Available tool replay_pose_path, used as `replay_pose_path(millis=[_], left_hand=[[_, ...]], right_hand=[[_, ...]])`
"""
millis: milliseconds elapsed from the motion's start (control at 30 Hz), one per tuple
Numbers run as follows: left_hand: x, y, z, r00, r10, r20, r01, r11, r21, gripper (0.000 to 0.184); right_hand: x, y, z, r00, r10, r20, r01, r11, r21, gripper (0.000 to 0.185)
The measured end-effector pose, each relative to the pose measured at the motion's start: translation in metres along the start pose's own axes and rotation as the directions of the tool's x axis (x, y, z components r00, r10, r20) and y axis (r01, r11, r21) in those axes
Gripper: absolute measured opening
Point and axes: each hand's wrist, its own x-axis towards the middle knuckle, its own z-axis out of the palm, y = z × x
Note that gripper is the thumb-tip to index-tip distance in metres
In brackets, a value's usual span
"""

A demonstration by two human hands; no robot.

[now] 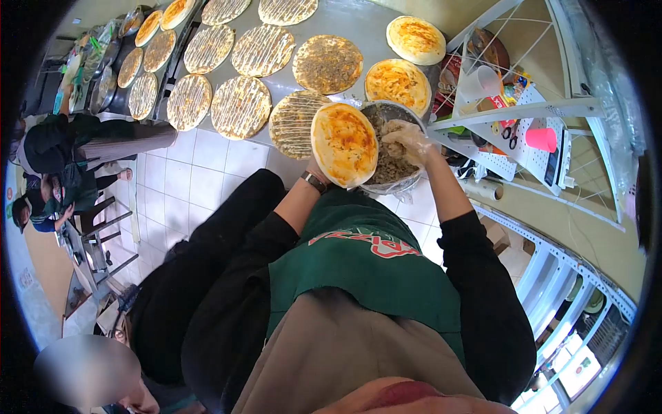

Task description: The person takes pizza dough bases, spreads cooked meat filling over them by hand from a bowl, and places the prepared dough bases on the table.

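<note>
My left hand (317,170), wearing a wristwatch, supports a round flatbread (344,143) spread with orange sauce. The bread is tilted against the bowl's near left side and hides most of my fingers. Beside it is a round bowl (398,186) with a plastic lining, holding crumbly brown filling (388,170) that looks like ground meat. My right hand (408,140), in a clear plastic glove, reaches into this bowl with its fingers curled into the filling. Just beyond the bowl lies another sauced flatbread (398,86), and to the left a flatbread with brown topping and white stripes (293,127).
Several topped flatbreads (240,107) cover the metal table (358,17). At the right, a white rack (524,110) holds scissors (509,132) and a pink cup (540,140). People (52,148) are at the far left; another person (165,359) is close on my left.
</note>
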Motion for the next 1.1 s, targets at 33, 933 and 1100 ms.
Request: replay_pose_path(millis=[33,933,1100], left_hand=[[0.002,-0.004,0.004,1.000,-0.009,0.002,0.009,1.000,0.001,0.028],[0.024,-0.035,-0.011,0.909,-0.214,0.356,0.384,0.764,-0.520,0.062],[0.028,-0.043,-0.023,0.924,-0.229,0.306,0.365,0.766,-0.529,0.057]], right_hand=[[-0.009,-0.005,-0.006,0.983,-0.003,0.186,-0.010,0.997,0.071,0.033],[-0.033,0.058,0.013,0.750,-0.634,-0.189,0.175,0.466,-0.867,0.068],[-0.043,0.033,0.038,0.504,-0.692,0.517,0.626,-0.121,-0.771,0.059]])
